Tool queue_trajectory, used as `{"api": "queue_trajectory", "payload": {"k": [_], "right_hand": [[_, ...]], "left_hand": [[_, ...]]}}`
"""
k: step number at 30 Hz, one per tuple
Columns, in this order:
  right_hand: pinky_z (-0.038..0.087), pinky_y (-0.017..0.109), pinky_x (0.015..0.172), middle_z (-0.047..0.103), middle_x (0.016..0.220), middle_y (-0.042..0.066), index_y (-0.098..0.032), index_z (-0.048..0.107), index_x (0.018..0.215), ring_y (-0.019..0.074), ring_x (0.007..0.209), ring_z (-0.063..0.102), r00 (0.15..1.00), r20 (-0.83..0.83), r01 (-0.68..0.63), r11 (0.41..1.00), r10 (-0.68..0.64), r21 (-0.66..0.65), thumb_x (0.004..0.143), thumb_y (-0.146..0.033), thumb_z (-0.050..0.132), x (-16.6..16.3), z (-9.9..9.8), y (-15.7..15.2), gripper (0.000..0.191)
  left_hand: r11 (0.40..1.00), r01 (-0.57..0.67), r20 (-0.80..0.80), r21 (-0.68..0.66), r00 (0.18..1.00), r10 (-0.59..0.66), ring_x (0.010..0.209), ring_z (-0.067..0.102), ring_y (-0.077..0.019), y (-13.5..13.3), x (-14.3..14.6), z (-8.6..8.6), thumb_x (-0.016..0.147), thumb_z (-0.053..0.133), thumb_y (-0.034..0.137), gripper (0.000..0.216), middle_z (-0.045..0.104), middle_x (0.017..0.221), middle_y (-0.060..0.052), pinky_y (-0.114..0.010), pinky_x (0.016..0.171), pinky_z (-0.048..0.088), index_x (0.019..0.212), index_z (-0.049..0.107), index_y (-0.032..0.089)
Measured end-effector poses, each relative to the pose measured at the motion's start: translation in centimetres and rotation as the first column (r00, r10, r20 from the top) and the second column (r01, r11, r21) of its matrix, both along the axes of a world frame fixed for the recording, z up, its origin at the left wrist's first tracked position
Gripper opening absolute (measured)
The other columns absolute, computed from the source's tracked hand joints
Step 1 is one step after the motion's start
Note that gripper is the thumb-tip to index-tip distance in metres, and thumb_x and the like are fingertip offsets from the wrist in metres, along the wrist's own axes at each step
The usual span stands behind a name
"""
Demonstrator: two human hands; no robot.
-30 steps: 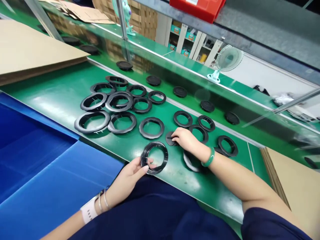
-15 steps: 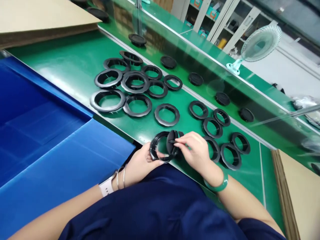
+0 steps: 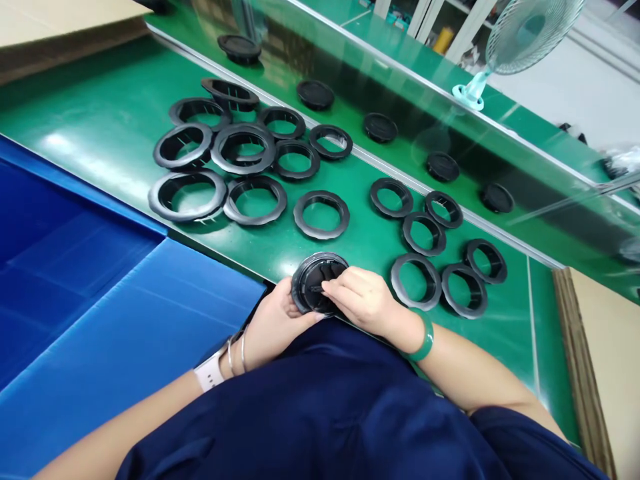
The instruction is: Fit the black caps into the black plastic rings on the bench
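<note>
Close to my body, my left hand is closed around the lower left rim of a black plastic ring. Inside that ring sits a dark round insert with a small raised tab. My right hand pinches the insert near its middle, fingertips pressed together; the fingers hide part of it. Just beyond the hands, a loose black ring lies flat on the green table. To the right of my right hand is another loose ring.
Several black rings crowd the left of the green table, some overlapping. Black discs line the strip behind a metal rail. A blue bin stands at left, cardboard at right, and a fan at the back.
The insert was upright at the ring's right side; now it lies within the ring. My right hand has moved left with it. My left hand keeps its hold, and the view has shifted.
</note>
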State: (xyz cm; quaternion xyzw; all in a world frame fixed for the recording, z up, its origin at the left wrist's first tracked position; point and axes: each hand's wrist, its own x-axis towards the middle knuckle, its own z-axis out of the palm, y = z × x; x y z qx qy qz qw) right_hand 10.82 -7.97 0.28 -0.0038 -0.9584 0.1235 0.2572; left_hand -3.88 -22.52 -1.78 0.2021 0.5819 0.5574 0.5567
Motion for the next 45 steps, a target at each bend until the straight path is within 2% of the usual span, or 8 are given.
{"api": "queue_trajectory", "payload": {"k": [3,10,16,21,26,32,39,45], "right_hand": [[0.049,0.031,0.067,0.065,0.083,0.007,-0.013,0.065,0.101,0.0173,0.076,0.056,0.999,-0.032,-0.036,0.999,0.037,0.020,0.101,-0.012,0.055,-0.1,0.1,0.2,0.010],[0.050,0.031,0.071,0.063,0.081,0.007,-0.016,0.066,0.097,0.0175,0.076,0.057,0.998,0.047,0.032,0.995,-0.028,-0.097,0.103,-0.019,0.053,-0.1,-0.4,0.1,0.014],[0.049,0.032,0.073,0.060,0.081,0.007,-0.015,0.065,0.098,0.0186,0.076,0.054,0.996,0.081,0.057,0.988,-0.046,-0.145,0.104,-0.021,0.050,-0.3,-0.1,0.0,0.017],[0.047,0.033,0.073,0.059,0.081,0.008,-0.013,0.064,0.092,0.0203,0.076,0.051,0.992,0.119,0.049,0.993,-0.036,-0.109,0.103,-0.018,0.047,-0.6,0.8,-0.3,0.021],[0.044,0.033,0.070,0.056,0.078,0.007,-0.014,0.063,0.089,0.0210,0.074,0.048,0.988,0.150,0.042,0.997,-0.032,-0.063,0.102,-0.015,0.044,-0.7,1.7,-0.6,0.024],[0.041,0.034,0.069,0.054,0.078,0.008,-0.012,0.065,0.086,0.0217,0.073,0.045,0.982,0.180,0.060,0.998,-0.056,-0.016,0.101,-0.013,0.045,-0.7,2.4,-1.2,0.025],[0.044,0.034,0.074,0.056,0.082,0.009,-0.011,0.067,0.090,0.0219,0.078,0.047,0.984,0.176,0.022,0.995,-0.005,-0.095,0.102,-0.016,0.047,-0.3,2.0,-0.7,0.023],[0.044,0.035,0.074,0.055,0.083,0.009,-0.011,0.067,0.087,0.0223,0.079,0.045,0.981,0.192,0.039,0.995,-0.020,-0.092,0.098,-0.011,0.050,-0.4,1.7,-0.7,0.021]], "left_hand": [[1.000,0.020,-0.002,-0.008,1.000,-0.020,0.099,0.073,-0.0267,0.0,-0.1,0.1,0.064,0.089,0.024,0.062,0.075,0.105,-0.007,-0.039,0.089,0.059,0.114,0.053,0.019],[0.999,0.040,-0.022,0.007,0.999,-0.039,0.098,0.073,-0.0278,-0.1,-0.3,-0.4,0.064,0.088,0.025,0.059,0.074,0.105,-0.007,-0.040,0.088,0.059,0.112,0.055,0.019],[0.999,0.051,-0.092,0.012,0.995,-0.049,0.090,0.073,-0.0259,-0.2,-0.4,-0.6,0.064,0.088,0.026,0.053,0.075,0.096,-0.005,-0.035,0.078,0.059,0.107,0.058,0.019],[0.999,0.048,-0.182,-0.013,0.982,-0.050,0.084,0.072,-0.0228,-0.1,-0.3,-0.4,0.065,0.087,0.028,0.052,0.074,0.091,-0.003,-0.031,0.073,0.058,0.106,0.057,0.019],[0.999,0.033,-0.186,-0.007,0.982,-0.034,0.083,0.072,-0.0214,-0.1,-0.1,-0.1,0.064,0.088,0.027,0.054,0.073,0.090,-0.002,-0.029,0.071,0.057,0.107,0.056,0.020],[0.999,0.034,-0.280,-0.029,0.959,-0.041,0.084,0.072,-0.0218,-0.1,0.1,-0.5,0.063,0.087,0.026,0.062,0.072,0.092,-0.003,-0.029,0.072,0.057,0.115,0.053,0.018],[0.994,0.112,-0.313,-0.002,0.944,-0.107,0.088,0.070,-0.0199,-0.2,-0.2,-1.2,0.069,0.082,0.029,0.061,0.070,0.103,-0.005,-0.030,0.075,0.058,0.120,0.050,0.017],[0.992,0.124,-0.404,-0.035,0.906,-0.127,0.077,0.067,-0.0168,-0.3,-0.2,-1.5,0.070,0.079,0.028,0.053,0.065,0.092,-0.001,-0.030,0.071,0.057,0.113,0.051,0.018]]}}
